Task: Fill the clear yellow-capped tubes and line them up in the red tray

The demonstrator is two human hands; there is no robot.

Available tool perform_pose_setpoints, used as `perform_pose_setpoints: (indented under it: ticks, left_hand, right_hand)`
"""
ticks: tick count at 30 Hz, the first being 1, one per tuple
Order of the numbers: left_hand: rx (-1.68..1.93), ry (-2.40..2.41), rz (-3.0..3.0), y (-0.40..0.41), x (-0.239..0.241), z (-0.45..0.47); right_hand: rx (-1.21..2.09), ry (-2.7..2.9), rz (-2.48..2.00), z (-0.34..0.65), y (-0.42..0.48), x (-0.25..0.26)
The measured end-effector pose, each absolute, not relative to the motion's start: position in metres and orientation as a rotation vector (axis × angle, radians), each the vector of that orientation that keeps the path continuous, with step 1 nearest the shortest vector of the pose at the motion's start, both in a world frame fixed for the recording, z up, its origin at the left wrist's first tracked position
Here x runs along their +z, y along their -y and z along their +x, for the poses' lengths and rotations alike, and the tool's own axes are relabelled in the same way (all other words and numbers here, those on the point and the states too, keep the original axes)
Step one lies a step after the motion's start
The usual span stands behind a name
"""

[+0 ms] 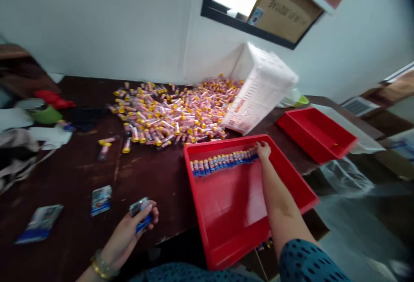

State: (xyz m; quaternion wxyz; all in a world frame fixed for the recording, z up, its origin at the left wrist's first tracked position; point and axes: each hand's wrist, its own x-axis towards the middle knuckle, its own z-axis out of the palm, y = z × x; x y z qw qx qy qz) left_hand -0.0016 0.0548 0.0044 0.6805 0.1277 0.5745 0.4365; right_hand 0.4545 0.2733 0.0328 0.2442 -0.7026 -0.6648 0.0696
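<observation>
My left hand [137,222] is closed around a small stack of blue-and-silver printed packets [141,214] above the table's front edge. My right hand [263,149] reaches into a red tray [226,213], its fingers bent together at the right end of a row of small yellow-topped tubes with blue lower parts [223,161]. What those fingers pinch is hidden. The row lies along the tray's far wall. Left of my left hand, more printed packets [101,200] lie on the dark table, with a thicker pile of packets [40,224] farther left.
A large heap of pink, yellow-capped tubes [174,114] spreads against the wall. A white basket [258,88] tilts beside it. A second red tray [318,131] stands at the right, near a clear plastic bag [347,176]. Cloth [19,157] and a green container [45,114] lie far left.
</observation>
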Motion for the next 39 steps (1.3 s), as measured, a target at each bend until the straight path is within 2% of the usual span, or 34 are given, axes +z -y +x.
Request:
perform_pose_setpoints:
  ticks: [5,8,9,12,18,28,32,36,39]
  left_hand:
    - [1.011,-1.248,0.276,-0.054,0.002,-0.011]
    - [0.989,-1.153,0.279,-0.054,-0.001,-0.008]
    - [0.978,-1.122,0.291,-0.053,-0.001,-0.007]
    - [0.963,-1.073,0.335,-0.049,0.003,-0.007]
    - [1.054,-1.085,0.306,-0.025,0.004,-0.035]
    - [1.136,-1.094,0.344,-0.022,-0.021,-0.059]
    - [1.17,-1.049,0.286,-0.021,-0.019,-0.063]
    - [1.197,-1.155,0.361,-0.018,-0.019,-0.062]
    - [1.239,-1.158,0.345,-0.018,-0.019,-0.058]
  right_hand:
    - [0.214,1.798,-1.557,0.34,-0.308,0.009]
    - [0.319,2.144,-1.338,0.232,-0.309,-0.011]
    - [0.283,2.441,-1.269,0.199,-0.308,-0.016]
    - [0.239,2.664,-1.239,0.127,-0.311,-0.023]
    - [0.208,2.72,-1.364,0.109,-0.322,-0.017]
    - [0.428,2.668,-1.437,0.101,-0.273,-0.031]
    - [0.674,2.601,-1.356,0.105,-0.232,-0.029]
    - [1.345,2.169,-1.099,0.119,-0.171,-0.011]
    - [1.614,1.846,-1.086,0.134,-0.137,0.005]
